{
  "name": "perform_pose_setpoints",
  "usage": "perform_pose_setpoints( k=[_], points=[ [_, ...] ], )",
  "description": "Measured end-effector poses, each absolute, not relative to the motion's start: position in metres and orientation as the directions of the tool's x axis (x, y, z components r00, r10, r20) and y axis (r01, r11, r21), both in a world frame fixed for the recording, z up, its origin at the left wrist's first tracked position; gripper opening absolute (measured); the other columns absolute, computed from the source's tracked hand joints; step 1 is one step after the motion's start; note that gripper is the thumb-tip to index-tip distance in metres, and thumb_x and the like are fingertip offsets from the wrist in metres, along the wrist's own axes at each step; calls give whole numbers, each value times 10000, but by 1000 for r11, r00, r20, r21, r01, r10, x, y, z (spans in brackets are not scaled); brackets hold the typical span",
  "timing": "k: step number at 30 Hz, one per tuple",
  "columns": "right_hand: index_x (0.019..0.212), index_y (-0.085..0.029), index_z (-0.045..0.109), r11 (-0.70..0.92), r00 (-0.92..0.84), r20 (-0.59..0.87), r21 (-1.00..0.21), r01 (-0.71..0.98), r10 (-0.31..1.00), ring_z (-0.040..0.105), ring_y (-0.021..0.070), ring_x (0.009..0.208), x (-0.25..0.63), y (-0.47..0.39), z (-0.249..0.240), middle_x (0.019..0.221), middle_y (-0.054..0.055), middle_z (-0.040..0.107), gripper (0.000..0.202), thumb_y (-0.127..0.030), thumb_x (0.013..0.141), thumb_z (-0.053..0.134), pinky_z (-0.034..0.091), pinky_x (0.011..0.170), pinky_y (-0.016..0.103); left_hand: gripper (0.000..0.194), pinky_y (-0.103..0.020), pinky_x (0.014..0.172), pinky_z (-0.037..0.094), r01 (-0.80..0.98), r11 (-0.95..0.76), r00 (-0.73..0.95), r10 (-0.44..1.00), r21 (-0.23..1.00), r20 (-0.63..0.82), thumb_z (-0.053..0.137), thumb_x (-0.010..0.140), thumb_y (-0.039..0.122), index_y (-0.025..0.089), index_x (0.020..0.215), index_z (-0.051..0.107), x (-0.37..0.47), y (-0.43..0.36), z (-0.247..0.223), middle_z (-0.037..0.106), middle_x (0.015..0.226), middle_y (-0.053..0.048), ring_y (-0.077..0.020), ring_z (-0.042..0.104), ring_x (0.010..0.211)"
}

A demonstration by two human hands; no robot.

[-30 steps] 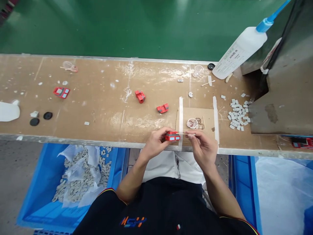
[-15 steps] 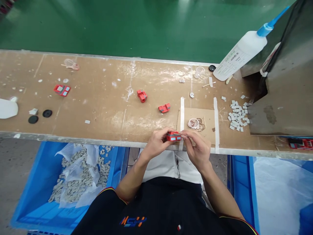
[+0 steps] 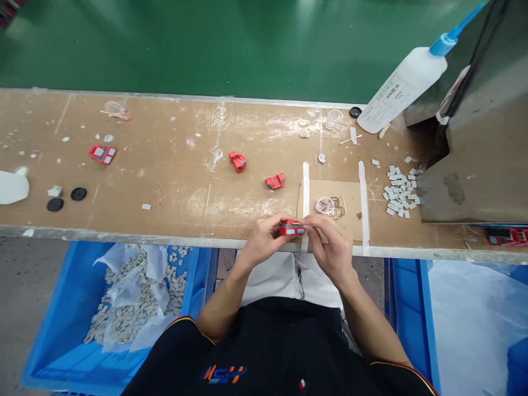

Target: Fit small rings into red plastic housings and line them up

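A small red toy car body [image 3: 292,228] with pale blue windows is pinched in my left hand [image 3: 264,237] at the table's front edge. My right hand [image 3: 332,245] is closed at the car's right end, its fingertips on a thin stick [image 3: 297,223] that lies across the top of the car. Further back on the table are two more red car parts [image 3: 275,181] [image 3: 237,161]. Just beyond my right hand, a round clear dish [image 3: 325,205] sits on a piece of cardboard between two white tape strips.
Small grey-white pieces [image 3: 399,191] lie in a pile beside a metal box [image 3: 474,165]. A white glue bottle [image 3: 402,88] leans there. Another red car [image 3: 103,154] and black discs [image 3: 78,193] are at the left. Blue bins [image 3: 53,324] [image 3: 408,308] stand below the table edge.
The whole view has shifted very slightly. Both hands keep their hold at the red car, with hardly any visible movement.
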State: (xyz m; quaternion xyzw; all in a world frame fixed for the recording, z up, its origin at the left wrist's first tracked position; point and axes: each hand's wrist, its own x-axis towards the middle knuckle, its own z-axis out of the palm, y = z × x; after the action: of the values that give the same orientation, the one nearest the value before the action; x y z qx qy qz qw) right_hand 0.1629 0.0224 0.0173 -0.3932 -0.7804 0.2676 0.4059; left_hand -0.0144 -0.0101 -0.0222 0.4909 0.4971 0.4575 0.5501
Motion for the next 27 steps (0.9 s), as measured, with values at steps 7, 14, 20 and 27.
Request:
perform_pose_setpoints(
  k=[7,14,20,27],
  points=[
    [910,-238,705,458,-47,507,-732,505,861,683,210,821,191,46,10,855,51,713,140,-228,975,582,575,738,352,280,-270,740,604,-17,111,56,992,994,-110,793,814,311,149,1033,728,-16,-13,-23,770,974,-97,-199,745,852],
    [1139,-225,700,486,-204,452,-692,534,868,645,235,1026,192,56,-9,1081,110,636,219,-262,979,554,582,863,404,281,-289,767,633,-10,119,41,992,993,-119,805,806,344,161,1010,742,-18,-11,-18,790,978,-89,-214,765,856],
    [1063,-218,687,313,6,513,-533,786,858,651,197,808,282,63,-6,992,87,652,175,-266,982,539,578,718,350,253,-272,737,633,5,109,48,993,994,-109,809,802,329,164,983,744,-18,-10,-17,795,929,-76,-208,768,829],
    [878,-217,703,344,-235,305,-380,859,923,669,218,784,334,80,-14,872,65,691,161,-257,959,569,544,719,343,241,-264,755,637,2,81,46,996,997,-81,819,791,296,166,980,745,-17,-11,-18,791,928,-72,-201,769,832]
  ],
)
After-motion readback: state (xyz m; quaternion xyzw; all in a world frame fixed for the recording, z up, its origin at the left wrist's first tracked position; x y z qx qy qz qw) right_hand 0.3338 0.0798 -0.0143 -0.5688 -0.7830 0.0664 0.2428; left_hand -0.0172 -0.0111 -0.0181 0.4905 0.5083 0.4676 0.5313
